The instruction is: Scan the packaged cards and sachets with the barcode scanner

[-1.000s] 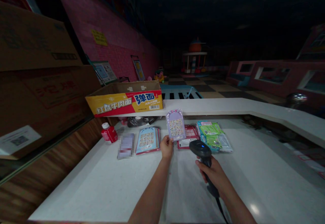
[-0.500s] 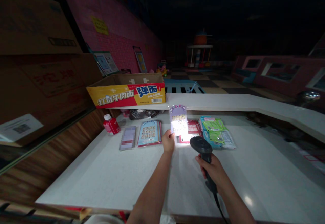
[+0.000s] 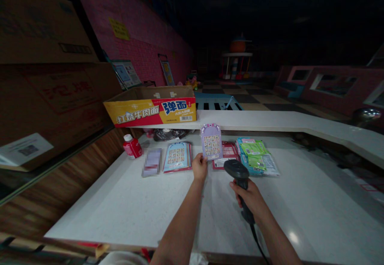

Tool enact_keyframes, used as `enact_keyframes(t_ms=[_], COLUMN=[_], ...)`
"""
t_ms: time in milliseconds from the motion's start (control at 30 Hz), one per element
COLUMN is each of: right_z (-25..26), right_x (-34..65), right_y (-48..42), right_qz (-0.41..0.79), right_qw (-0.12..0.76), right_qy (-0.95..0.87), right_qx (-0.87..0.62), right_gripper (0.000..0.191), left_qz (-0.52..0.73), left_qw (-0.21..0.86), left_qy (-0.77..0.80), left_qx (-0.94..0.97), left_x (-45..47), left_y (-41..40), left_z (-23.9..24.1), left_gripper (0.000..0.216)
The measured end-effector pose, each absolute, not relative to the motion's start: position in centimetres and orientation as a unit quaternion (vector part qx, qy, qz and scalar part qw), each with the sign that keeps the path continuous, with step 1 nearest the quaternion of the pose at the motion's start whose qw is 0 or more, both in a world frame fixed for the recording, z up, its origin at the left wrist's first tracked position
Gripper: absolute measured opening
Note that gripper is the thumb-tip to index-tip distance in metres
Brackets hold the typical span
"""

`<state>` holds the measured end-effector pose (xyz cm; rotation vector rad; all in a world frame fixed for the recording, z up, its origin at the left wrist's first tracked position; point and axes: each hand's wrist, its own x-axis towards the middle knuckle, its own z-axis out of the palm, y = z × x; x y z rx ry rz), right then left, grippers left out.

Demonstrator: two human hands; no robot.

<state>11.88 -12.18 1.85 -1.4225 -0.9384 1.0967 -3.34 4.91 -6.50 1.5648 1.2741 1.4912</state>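
Pinched at its lower left corner, a purple sticker sheet [image 3: 211,140] in clear wrap stands upright in my left hand [image 3: 200,167]. It partly covers a red packet [image 3: 230,149] lying on the white table [image 3: 126,209]. My right hand [image 3: 250,197] is wrapped round the handle of a black barcode scanner [image 3: 237,169], whose head points toward the sheet and packet. Left of my left hand lies a stack of light blue sticker sheets [image 3: 177,157]. Beyond the scanner are green and blue packets [image 3: 255,155].
A red bottle with a white cap [image 3: 132,147] stands at the left, beside a blurred-out packet [image 3: 151,162]. An open noodle carton [image 3: 150,111] sits on the raised white ledge [image 3: 255,120]. Large cardboard boxes [image 3: 54,97] are stacked at far left. The scanner's cable hangs toward me.
The scanner's bright light on the purple sheet and red packet has gone out. Both hands keep almost the same place and grip.
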Motion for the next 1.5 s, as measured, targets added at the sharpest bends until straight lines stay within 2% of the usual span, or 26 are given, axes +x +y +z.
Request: enact_keyframes(t_ms=[200,667,900,1100,1333,1500], right_z=[1.8,1.7,1.4,1.0,1.2,1.0], right_x=[12.0,12.9,13.1,12.6,12.4,12.6], right_y=[-12.4,-14.2,-14.6,-14.2,-13.9,-13.7], right_qz=[0.446,0.432,0.423,0.422,0.425,0.428], right_qw=[0.56,0.573,0.572,0.57,0.558,0.556], right_qy=[-0.377,-0.358,-0.367,-0.362,-0.383,-0.39], right_qx=[-0.588,-0.598,-0.599,-0.604,-0.6,-0.596], right_gripper=[0.036,0.041,0.041,0.045,0.041,0.041], left_qz=[0.565,0.562,0.588,0.591,0.425,0.316], left_qw=[0.306,0.27,0.279,0.171,0.059,-0.099], left_qy=[0.487,0.487,0.491,0.597,0.748,0.757], left_qx=[0.592,0.612,0.579,0.514,0.507,0.563], left_x=[-3.4,-3.5,-6.9,-13.4,-17.4,-16.5], left_y=[5.0,2.9,0.5,0.5,0.3,-1.4], left_z=[-6.7,-5.2,-3.3,-1.1,-1.5,-0.9], left_gripper=[0.014,0.017,0.02,0.028,0.028,0.039])
